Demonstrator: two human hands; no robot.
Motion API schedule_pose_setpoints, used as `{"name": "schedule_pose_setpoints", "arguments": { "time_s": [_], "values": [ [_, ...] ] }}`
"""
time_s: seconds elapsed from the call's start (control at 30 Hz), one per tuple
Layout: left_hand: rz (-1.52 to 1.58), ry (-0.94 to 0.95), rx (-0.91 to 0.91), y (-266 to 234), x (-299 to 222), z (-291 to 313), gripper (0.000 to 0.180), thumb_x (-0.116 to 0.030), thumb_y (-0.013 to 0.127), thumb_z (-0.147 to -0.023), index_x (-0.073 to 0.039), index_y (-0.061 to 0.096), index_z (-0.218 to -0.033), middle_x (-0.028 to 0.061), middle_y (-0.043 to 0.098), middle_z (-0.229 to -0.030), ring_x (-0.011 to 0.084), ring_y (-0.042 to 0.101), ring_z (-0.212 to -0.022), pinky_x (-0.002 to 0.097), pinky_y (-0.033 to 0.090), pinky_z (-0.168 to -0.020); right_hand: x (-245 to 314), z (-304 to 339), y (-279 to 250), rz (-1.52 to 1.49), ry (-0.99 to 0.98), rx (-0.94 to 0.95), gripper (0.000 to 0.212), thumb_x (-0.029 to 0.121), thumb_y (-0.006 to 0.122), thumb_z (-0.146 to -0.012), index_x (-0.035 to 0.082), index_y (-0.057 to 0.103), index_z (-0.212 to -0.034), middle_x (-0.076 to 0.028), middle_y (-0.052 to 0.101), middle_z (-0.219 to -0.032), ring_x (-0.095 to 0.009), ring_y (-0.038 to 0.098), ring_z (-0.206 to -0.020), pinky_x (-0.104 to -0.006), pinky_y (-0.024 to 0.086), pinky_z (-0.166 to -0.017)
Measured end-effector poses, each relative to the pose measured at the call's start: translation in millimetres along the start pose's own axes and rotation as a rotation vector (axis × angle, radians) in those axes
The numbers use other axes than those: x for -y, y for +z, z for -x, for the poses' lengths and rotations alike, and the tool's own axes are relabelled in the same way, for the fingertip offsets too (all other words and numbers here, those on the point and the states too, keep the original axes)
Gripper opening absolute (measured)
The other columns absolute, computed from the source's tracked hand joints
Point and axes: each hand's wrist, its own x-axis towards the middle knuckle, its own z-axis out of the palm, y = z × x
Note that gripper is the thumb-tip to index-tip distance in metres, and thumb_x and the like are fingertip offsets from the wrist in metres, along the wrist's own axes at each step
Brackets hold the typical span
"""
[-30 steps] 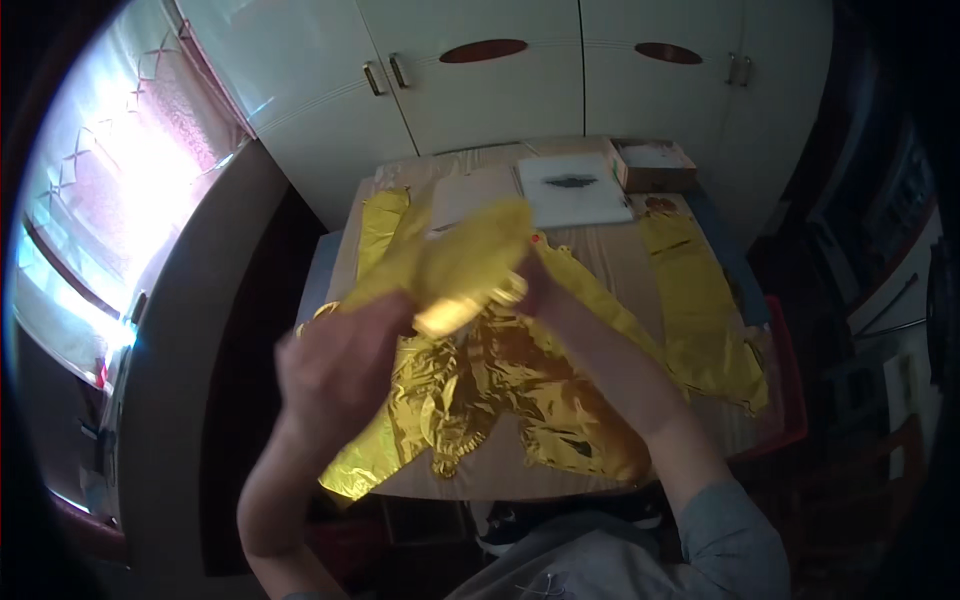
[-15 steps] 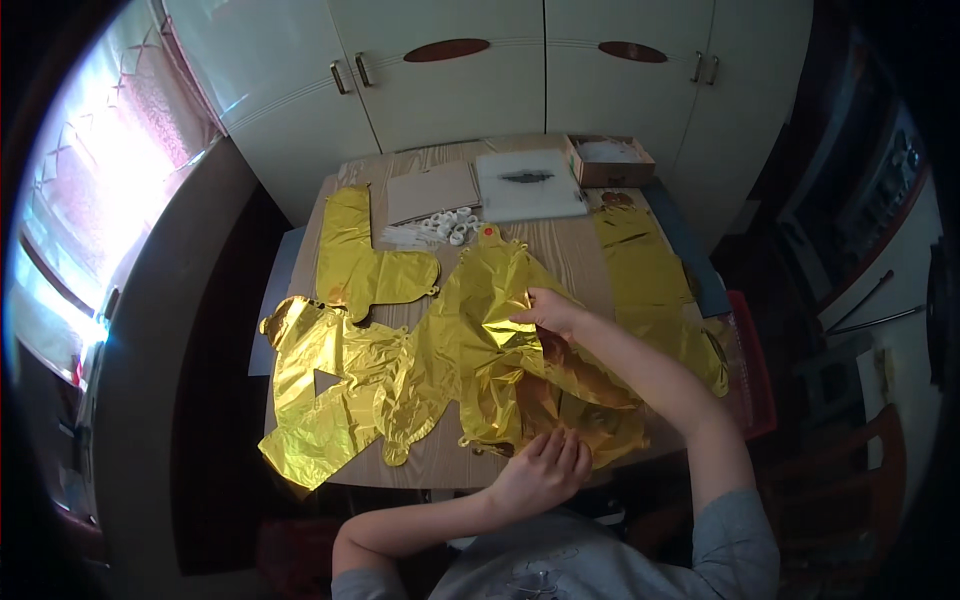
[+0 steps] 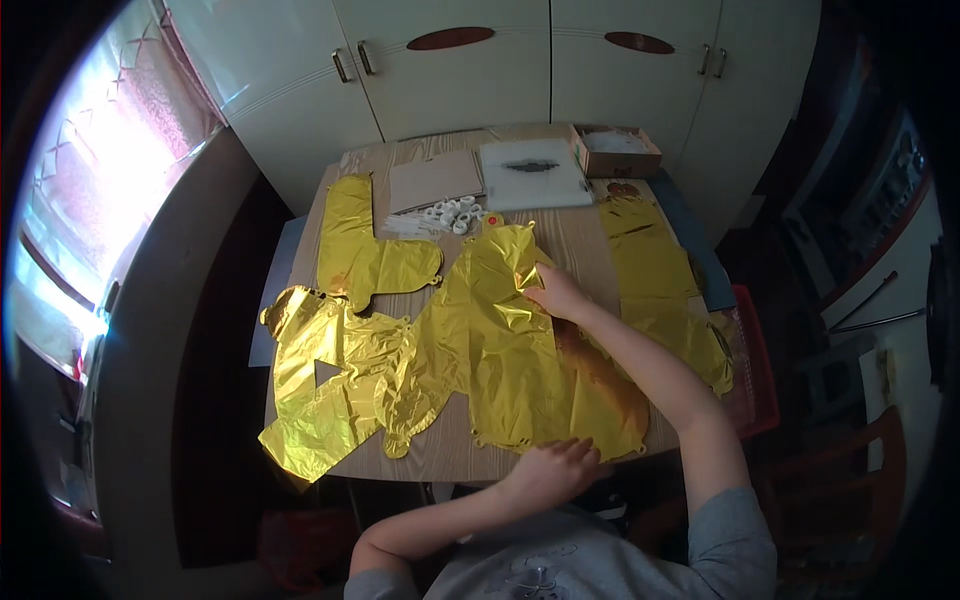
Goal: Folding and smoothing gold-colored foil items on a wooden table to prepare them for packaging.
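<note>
A large flat gold foil balloon point(image 3: 512, 340) lies at the middle of the table. My right hand point(image 3: 553, 290) is closed on its upper right part, pinching the foil into bright creases. Along the balloon's near edge is my left hand point(image 3: 552, 472), its back toward me; its fingertips are blurred and partly hidden, so its hold is unclear. Another gold foil balloon point(image 3: 300, 400) with a triangular opening adjoins on the left. Behind that one lies an L-shaped gold balloon point(image 3: 345, 255). On the right side is a long gold foil balloon point(image 3: 648, 265).
White rings point(image 3: 460, 213) and thin white sticks point(image 3: 408, 223) lie toward the back, near a brown cardboard sheet point(image 3: 435, 182) and a white flat package point(image 3: 535, 185). An open box point(image 3: 620, 160) stands at the far right corner. A red tray point(image 3: 757, 365) sits beside the table's right edge.
The middle balloon's crumpled near part has spread out flat toward me. My right hand still pinches the foil, slightly farther right. My left hand has shifted slightly toward me and right.
</note>
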Motion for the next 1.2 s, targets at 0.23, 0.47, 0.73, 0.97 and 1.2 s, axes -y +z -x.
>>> {"name": "schedule_pose_setpoints", "arguments": {
  "time_s": [0.23, 0.47, 0.73, 0.97, 1.2],
  "values": [
    [-0.183, -0.179, -0.099, -31.1, 141.5, -20.5, 0.051, -0.034, 0.068, -0.08, -0.006, 0.059, -0.122, 0.0182, 0.051, -0.135, 0.036, 0.044, -0.131, 0.0489, 0.034, -0.108, -4.4, -6.3, 1.3, -0.129, 0.079, 0.14, 0.038, 0.029, 0.071, -0.079, 0.002, 0.06, -0.104, -0.018, 0.068, -0.09, -0.035, 0.066, -0.086, -0.0433, 0.051, -0.075],
    [-0.185, -0.284, -0.024, -33.4, 190.8, -23.0, 0.067, -0.051, 0.054, -0.087, -0.013, 0.042, -0.14, 0.0185, 0.035, -0.148, 0.0397, 0.026, -0.141, 0.059, 0.019, -0.112, -0.9, 0.1, -4.6, -0.084, -0.017, 0.072, 0.052, 0.032, 0.072, -0.08, 0.0, 0.055, -0.117, -0.02, 0.066, -0.101, -0.037, 0.063, -0.096, -0.0438, 0.05, -0.08],
    [-0.223, -0.274, 0.018, -28.8, 192.9, -25.0, 0.073, -0.058, 0.05, -0.087, -0.014, 0.038, -0.144, 0.0191, 0.03, -0.151, 0.0429, 0.021, -0.141, 0.0632, 0.015, -0.111, -23.8, 37.8, -24.0, 0.013, -0.2, -0.058, 0.044, 0.025, 0.067, -0.083, 0.004, 0.056, -0.121, -0.016, 0.062, -0.108, -0.033, 0.059, -0.102, -0.0406, 0.047, -0.088],
    [-0.231, -0.289, 0.025, -27.2, 196.9, -19.9, 0.073, -0.062, 0.048, -0.087, -0.02, 0.038, -0.146, 0.0173, 0.029, -0.153, 0.0433, 0.02, -0.142, 0.0638, 0.013, -0.111, -13.8, 55.8, -51.8, 0.152, -0.036, 0.073, 0.049, 0.028, 0.073, -0.078, 0.004, 0.056, -0.118, -0.015, 0.054, -0.12, -0.034, 0.055, -0.108, -0.0394, 0.047, -0.092],
    [-0.232, -0.291, 0.055, -31.9, 193.9, -24.6, 0.068, -0.063, 0.049, -0.086, -0.03, 0.039, -0.145, 0.016, 0.028, -0.154, 0.0447, 0.018, -0.142, 0.0631, 0.012, -0.112, -15.9, 33.6, -61.7, 0.103, 0.258, 0.324, 0.053, 0.031, 0.079, -0.071, 0.005, 0.057, -0.112, -0.015, 0.063, -0.1, -0.032, 0.062, -0.094, -0.0386, 0.05, -0.081]
  ]
}}
